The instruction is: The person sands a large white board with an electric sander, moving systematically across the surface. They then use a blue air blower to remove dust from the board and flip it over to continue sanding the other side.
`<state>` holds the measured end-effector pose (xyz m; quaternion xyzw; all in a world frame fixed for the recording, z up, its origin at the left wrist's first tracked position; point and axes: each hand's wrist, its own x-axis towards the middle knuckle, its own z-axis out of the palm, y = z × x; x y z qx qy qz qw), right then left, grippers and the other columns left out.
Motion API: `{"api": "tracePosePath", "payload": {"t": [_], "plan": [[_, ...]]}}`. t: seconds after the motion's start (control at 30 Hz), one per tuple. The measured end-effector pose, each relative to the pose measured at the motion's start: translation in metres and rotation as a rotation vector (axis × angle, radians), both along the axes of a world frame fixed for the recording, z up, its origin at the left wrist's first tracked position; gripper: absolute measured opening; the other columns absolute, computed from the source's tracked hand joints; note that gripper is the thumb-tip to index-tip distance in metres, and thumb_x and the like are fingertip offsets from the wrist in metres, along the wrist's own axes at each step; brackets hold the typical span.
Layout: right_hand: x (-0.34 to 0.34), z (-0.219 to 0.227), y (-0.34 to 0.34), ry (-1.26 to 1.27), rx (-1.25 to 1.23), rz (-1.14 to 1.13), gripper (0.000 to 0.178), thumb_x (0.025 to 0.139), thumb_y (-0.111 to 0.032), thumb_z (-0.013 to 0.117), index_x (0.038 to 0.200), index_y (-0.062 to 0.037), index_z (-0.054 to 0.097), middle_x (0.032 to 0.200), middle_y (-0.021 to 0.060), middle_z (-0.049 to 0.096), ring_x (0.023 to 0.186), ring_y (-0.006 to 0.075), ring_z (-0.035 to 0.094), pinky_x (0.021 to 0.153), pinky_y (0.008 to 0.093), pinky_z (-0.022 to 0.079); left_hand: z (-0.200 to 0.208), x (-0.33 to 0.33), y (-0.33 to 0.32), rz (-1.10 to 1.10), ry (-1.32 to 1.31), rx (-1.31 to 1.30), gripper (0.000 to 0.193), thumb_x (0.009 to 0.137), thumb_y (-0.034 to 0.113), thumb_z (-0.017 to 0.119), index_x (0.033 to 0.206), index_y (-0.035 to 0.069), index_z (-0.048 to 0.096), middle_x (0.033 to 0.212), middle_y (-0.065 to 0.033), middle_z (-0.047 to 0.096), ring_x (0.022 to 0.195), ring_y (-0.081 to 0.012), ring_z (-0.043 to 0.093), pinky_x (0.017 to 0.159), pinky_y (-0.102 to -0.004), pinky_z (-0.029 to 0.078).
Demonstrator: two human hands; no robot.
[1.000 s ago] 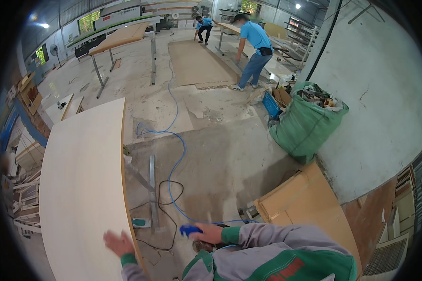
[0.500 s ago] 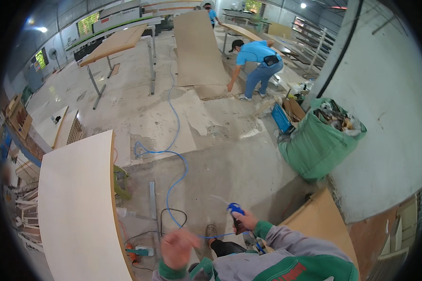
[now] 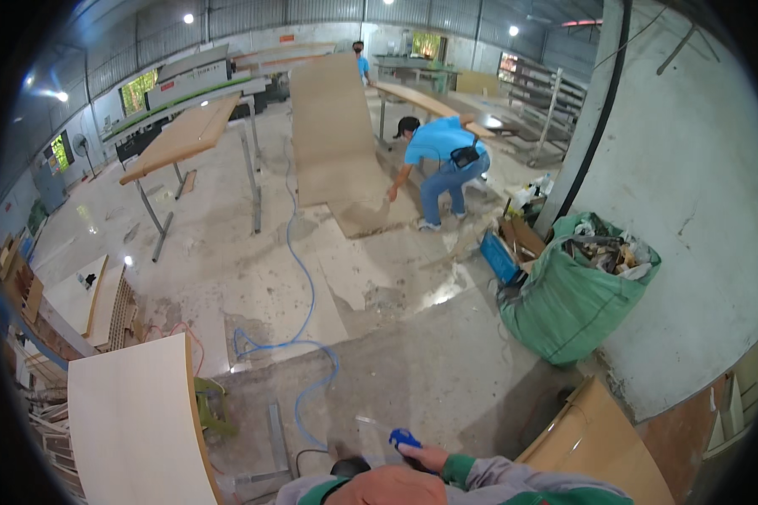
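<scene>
My right hand [image 3: 429,456] is closed around an air blow gun [image 3: 404,438] with a blue body, held low in front of me. Its thin pale nozzle points to the far left. My left hand [image 3: 387,487] is close to the camera at the lower edge, just short of the right hand. Only its back shows, and its fingers are hidden. A blue air hose [image 3: 314,347] runs along the floor toward me. Left of my hands lies a large pale panel [image 3: 130,421] with a light-brown edge.
A stuffed green sack [image 3: 556,299] stands against the right wall, beside a blue crate [image 3: 499,257]. Another brown panel [image 3: 606,446] lies at lower right. Ahead, a person in blue [image 3: 442,143] bends by a tall brown sheet [image 3: 333,126]. A panel rests on a metal-legged stand [image 3: 185,139].
My view has tilted up, so the scene sits lower. My left hand has moved right, toward the right hand, and nearer the camera. The right hand keeps the air blow gun.
</scene>
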<state>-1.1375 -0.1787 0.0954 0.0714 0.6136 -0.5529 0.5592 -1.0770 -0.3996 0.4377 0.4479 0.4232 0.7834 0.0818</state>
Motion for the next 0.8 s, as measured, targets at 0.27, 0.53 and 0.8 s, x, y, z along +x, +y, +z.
{"api": "tracePosePath", "payload": {"t": [0.27, 0.53, 0.8], "plan": [[-0.169, -0.051, -0.093, -0.130, 0.084, -0.104, 0.076, 0.097, -0.077, 0.048, 0.130, -0.0096, 0.062, 0.107, 0.0195, 0.072, 0.098, 0.0319, 0.075, 0.071, 0.0465, 0.062, -0.054, -0.068, -0.138, 0.191, 0.025, 0.268, 0.035, 0.094, 0.030, 0.077, 0.103, -0.003, 0.077, 0.092, -0.0129, 0.074, 0.065, -0.0195, 0.065, 0.055, -0.0301, 0.048], [-0.303, -0.059, -0.220, -0.173, 0.358, -0.150, 0.030, 0.102, -0.033, 0.067, 0.106, -0.0036, 0.063, 0.072, 0.0066, 0.063, 0.057, 0.0204, 0.063, 0.050, 0.0361, 0.050, -0.076, -0.129, -0.326, 0.280, -0.032, 0.262, 0.023, 0.093, 0.016, 0.078, 0.102, -0.004, 0.077, 0.088, -0.0121, 0.072, 0.068, -0.0220, 0.068, 0.057, -0.0314, 0.051], [-0.345, -0.083, -0.347, -0.053, 0.515, 0.172, 0.013, 0.096, -0.018, 0.067, 0.098, -0.0056, 0.065, 0.064, -0.0014, 0.049, 0.046, 0.0123, 0.043, 0.042, 0.0330, 0.034, -0.086, -0.160, -0.421, 0.447, -0.061, 0.325, 0.018, 0.097, 0.013, 0.075, 0.104, -0.003, 0.076, 0.090, -0.0127, 0.070, 0.069, -0.0248, 0.067, 0.060, -0.0326, 0.053]]}}
